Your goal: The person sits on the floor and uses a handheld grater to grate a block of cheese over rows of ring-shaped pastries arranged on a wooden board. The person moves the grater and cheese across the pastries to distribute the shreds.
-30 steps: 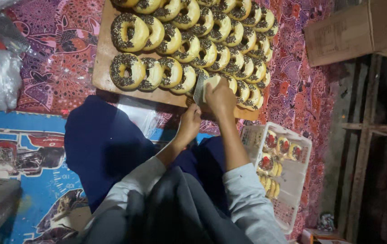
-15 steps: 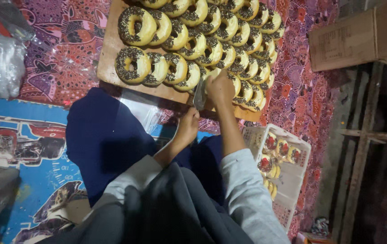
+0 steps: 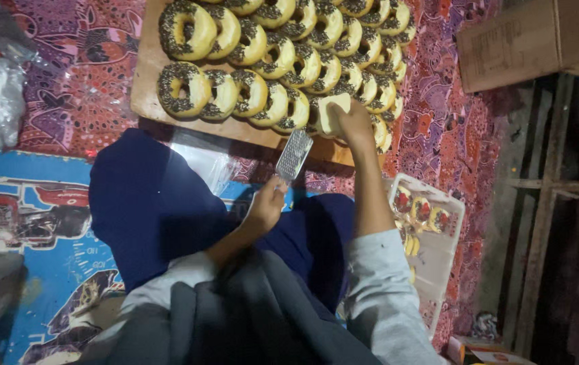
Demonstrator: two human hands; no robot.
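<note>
1. While gripping its handle, the left hand [image 3: 264, 206] is raising a small metal grater [image 3: 294, 154] above its fingers.
2. The right hand [image 3: 351, 122] is clasping a pale block [image 3: 333, 111] over the sprinkled doughnuts [image 3: 262, 61].

The left hand [image 3: 266, 206] is gripping the handle of a small metal grater [image 3: 294, 154], which is pointing up toward the near edge of a wooden board [image 3: 146, 81]. The right hand [image 3: 354, 125] is pressing a pale yellow block [image 3: 332, 111] against the doughnuts [image 3: 249, 91] at the board's near row. The doughnuts are lying in overlapping rows, topped with dark sprinkles. The board is sitting on a purple patterned cloth [image 3: 80, 88]. A white plastic tray [image 3: 438, 236] with smaller decorated pieces is lying just beside the right forearm, and a cardboard box [image 3: 533, 40] is standing farther right.
</note>
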